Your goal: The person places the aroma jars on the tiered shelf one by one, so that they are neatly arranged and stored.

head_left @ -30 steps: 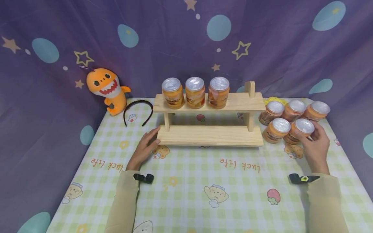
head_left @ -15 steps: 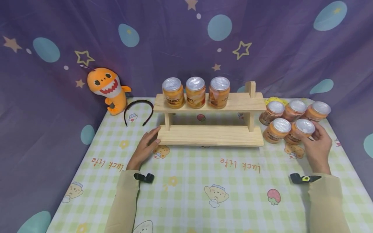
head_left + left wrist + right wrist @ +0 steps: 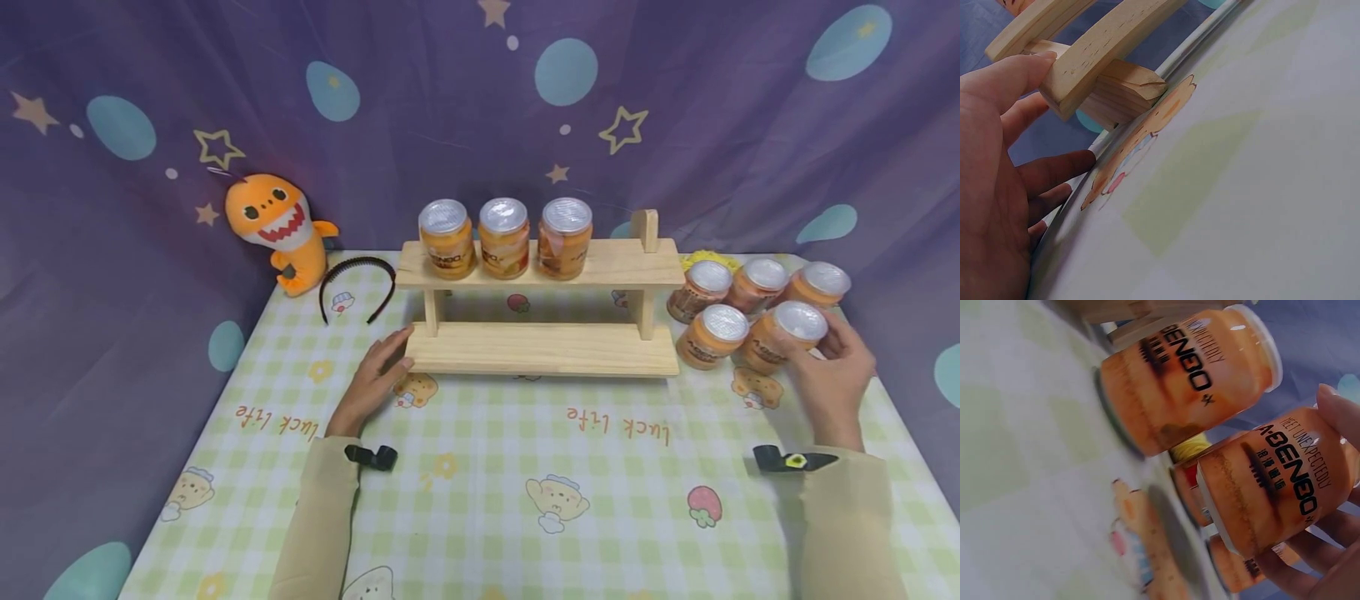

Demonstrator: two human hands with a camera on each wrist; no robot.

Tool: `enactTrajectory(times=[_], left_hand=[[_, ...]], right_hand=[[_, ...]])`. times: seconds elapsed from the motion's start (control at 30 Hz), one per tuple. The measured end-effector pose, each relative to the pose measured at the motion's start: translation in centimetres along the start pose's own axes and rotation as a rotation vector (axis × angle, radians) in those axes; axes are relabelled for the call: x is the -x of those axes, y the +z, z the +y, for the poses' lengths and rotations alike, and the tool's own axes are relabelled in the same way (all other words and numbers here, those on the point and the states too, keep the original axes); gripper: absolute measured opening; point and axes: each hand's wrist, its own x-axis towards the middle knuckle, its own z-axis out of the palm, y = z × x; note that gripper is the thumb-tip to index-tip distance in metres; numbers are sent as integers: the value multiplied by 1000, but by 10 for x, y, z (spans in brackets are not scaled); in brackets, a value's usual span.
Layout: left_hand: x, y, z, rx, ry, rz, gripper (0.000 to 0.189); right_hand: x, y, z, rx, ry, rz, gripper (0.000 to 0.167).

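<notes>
My right hand (image 3: 832, 379) grips an orange jar (image 3: 782, 337) with a silver lid and "A-BENBO" lettering. In the right wrist view the held jar (image 3: 1279, 481) is tilted, its base raised off the tablecloth, with thumb and fingers round its sides. A similar jar (image 3: 712, 337) stands just left of it, and several more (image 3: 757, 286) stand behind. My left hand (image 3: 371, 379) touches the left end of a two-tier wooden rack (image 3: 540, 348). In the left wrist view its thumb lies against the plank end (image 3: 1063, 87), the other fingers extended.
On the rack's upper tier stand three like jars (image 3: 503, 242), left of a small wooden upright (image 3: 645, 231). An orange shark plush (image 3: 277, 229) and a dark headband (image 3: 356, 265) are at the back left. Something yellow (image 3: 708, 258) shows behind the right-hand jars.
My right hand has lifted the front right jar slightly and shifted it right, away from its neighbour. The left hand has stayed at the rack's end.
</notes>
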Motion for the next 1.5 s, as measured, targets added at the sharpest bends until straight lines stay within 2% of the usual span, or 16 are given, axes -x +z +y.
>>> enactTrajectory(times=[0.2,0.3,0.43,0.53,0.73,1.03,1.23,1.4,1.5], left_hand=[[0,1,1,35,9,2,56],[0,1,0,19,6,1,56],[0,0,-1,1,2,0,56],[0,0,-1,4,7,0,56],[0,-1,-2,-5,20,1,56],[-1,0,-3,-3,27,11,55],[0,0,-3,-7,9,0,56],[1,-1,-1,-5,2,-6,56],[1,-1,0,-5,1,-10,56]], right_hand=[[-2,-3,-16,-55,-6,44,53],[-3,-3,-26,-132,-17,55,52],[-5,-3,-41,-293,-41,55,51],[-7,-2,-53,-353,-60,51,51],[-8,1,-74,-357,-76,29,50],[-7,12,-105,-351,-54,-23,52],[-7,25,-121,-265,-54,-50,53],[-8,36,-133,-360,-29,-84,53],[-8,42,-139,-379,-26,-105,53]])
